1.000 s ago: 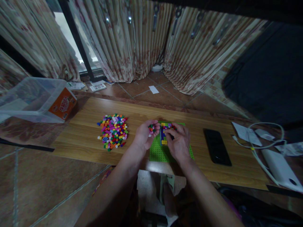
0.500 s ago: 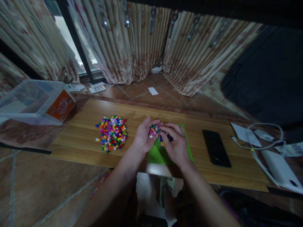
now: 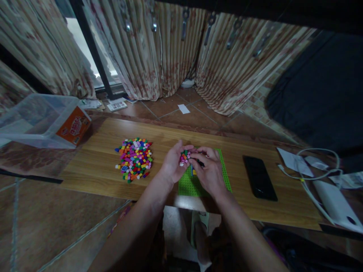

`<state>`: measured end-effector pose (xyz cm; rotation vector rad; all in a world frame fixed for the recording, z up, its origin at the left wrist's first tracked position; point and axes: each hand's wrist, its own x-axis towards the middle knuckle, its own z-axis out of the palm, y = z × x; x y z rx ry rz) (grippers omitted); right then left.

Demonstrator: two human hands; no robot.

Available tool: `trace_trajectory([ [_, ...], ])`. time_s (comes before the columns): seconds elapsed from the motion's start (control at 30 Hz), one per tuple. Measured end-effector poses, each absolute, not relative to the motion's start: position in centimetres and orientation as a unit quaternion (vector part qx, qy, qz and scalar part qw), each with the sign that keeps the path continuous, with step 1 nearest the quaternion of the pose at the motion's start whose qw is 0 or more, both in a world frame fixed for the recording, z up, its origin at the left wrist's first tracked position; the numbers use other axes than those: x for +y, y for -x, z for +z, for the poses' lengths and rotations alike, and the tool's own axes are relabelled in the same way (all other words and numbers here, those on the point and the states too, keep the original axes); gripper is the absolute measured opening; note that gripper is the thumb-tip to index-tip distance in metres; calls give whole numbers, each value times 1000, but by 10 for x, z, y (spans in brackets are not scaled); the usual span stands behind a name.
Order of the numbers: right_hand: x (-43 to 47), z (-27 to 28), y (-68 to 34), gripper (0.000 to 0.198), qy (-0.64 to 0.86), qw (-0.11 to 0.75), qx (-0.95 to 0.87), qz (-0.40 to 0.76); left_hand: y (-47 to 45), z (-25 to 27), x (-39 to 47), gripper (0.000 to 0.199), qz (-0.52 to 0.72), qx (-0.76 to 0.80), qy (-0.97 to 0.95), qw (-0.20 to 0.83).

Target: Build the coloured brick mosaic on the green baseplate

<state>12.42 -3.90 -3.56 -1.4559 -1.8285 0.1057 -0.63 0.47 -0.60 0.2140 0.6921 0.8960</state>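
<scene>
My left hand (image 3: 172,162) is turned palm up and cupped around several small building bricks (image 3: 185,156) in pink, green, orange and white. Thumb and fingers of my right hand (image 3: 210,168) pinch at the right edge of these bricks; the piece at the fingertips is mostly hidden. Beneath both hands lies a green studded baseplate (image 3: 187,187). Some blue and yellow bricks (image 3: 194,172) show on it, partly covered by my right hand. Left of my hands a loose pile of mixed-colour bricks (image 3: 134,158) is spread on the wooden board.
The wooden board (image 3: 96,162) runs across the view. A black phone (image 3: 259,177) lies right of the baseplate. Farther right are a white cable (image 3: 312,198) and a white power bank (image 3: 336,204). A clear plastic bin (image 3: 42,124) stands at the left end, with curtains (image 3: 164,56) behind.
My right fingertips have shifted slightly over the bricks in my left palm and cover more of the blue and yellow bricks. The view has moved a little.
</scene>
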Motion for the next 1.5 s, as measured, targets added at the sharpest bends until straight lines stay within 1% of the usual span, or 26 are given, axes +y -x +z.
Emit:
trace_trajectory([
  [0.17, -38, -30, -122, 14, 585, 362, -725, 41, 5, -7, 4, 42, 424, 319, -88, 843],
  [0.27, -37, -28, -122, 15, 592, 367, -716, 52, 4, -7, 4, 42, 424, 329, -81, 840],
  [0.37, -34, -31, -125, 15, 595, 412, -686, 77, 5, -9, 4, 37, 425, 363, -95, 824],
  [0.47, -30, -35, -127, 16, 586, 475, -645, 119, 5, -10, 2, 24, 407, 397, -133, 812],
  [0.57, -27, -38, -127, 17, 577, 520, -604, 180, 6, -9, 0, 16, 379, 380, -149, 830],
  [0.67, -26, -39, -125, 17, 568, 536, -582, 226, 6, -6, -2, 14, 370, 358, -144, 845],
  [0.77, -26, -40, -126, 16, 564, 530, -594, 222, 6, -5, -2, 14, 373, 358, -147, 843],
  [0.9, -27, -39, -129, 16, 559, 505, -632, 183, 7, -8, -1, 17, 380, 358, -150, 839],
  [1.13, -28, -34, -134, 16, 564, 474, -664, 129, 4, -18, -1, 17, 393, 361, -177, 827],
  [1.27, -23, -37, -146, 16, 584, 478, -644, 121, 5, -16, 1, 11, 415, 414, -221, 779],
  [1.33, -21, -39, -151, 17, 594, 472, -641, 120, 5, -14, 2, 13, 426, 454, -242, 744],
  [1.5, -18, -42, -152, 17, 598, 407, -680, 118, 2, -16, 3, 18, 408, 504, -263, 714],
])
